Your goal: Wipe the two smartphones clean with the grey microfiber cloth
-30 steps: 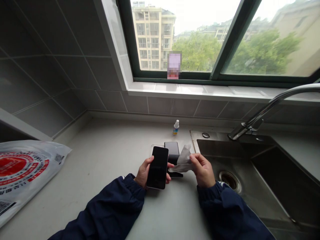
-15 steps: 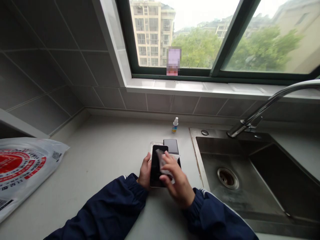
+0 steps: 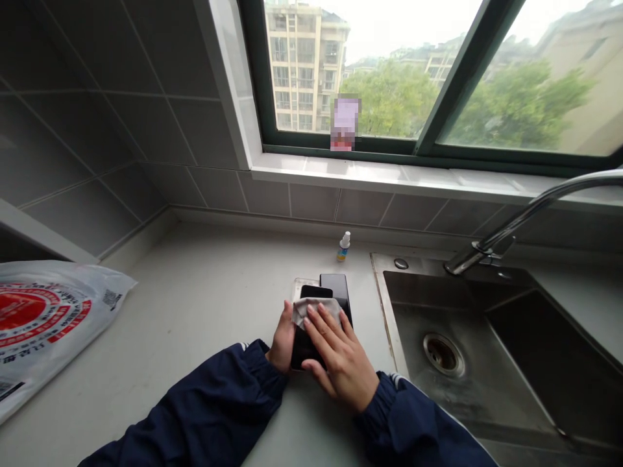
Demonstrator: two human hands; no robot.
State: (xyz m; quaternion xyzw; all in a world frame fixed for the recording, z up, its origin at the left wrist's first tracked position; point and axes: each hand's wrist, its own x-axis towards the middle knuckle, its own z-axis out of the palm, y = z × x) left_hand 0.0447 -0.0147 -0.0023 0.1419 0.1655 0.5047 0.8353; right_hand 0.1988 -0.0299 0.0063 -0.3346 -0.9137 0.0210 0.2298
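Observation:
A black smartphone [image 3: 305,350] lies tilted slightly under my two hands. My left hand [image 3: 281,340] grips its left edge, thumb up along the side and the other fingers mostly hidden. Across the phone's screen is a thin grey cloth [image 3: 300,312]. My right hand [image 3: 338,350] rests flat on that cloth, fingers stretched out and pressing it to the glass. Behind the phone, a second dark phone [image 3: 335,285] lies on the counter, partly covered by my right hand and the cloth. A clear phone case [image 3: 298,287] shows its top edge beside it.
A small white spray bottle [image 3: 343,247] with a blue and yellow label stands on the white counter [image 3: 204,292]. To the right is a steel sink [image 3: 423,389] with a tap [image 3: 506,227]. A printed plastic bag [image 3: 53,318] lies at left. A window [image 3: 384,71] is behind.
My right hand has flattened from a curled grip and spread the cloth across the phone. The view has shifted slightly. My left hand still grips the phone's edge.

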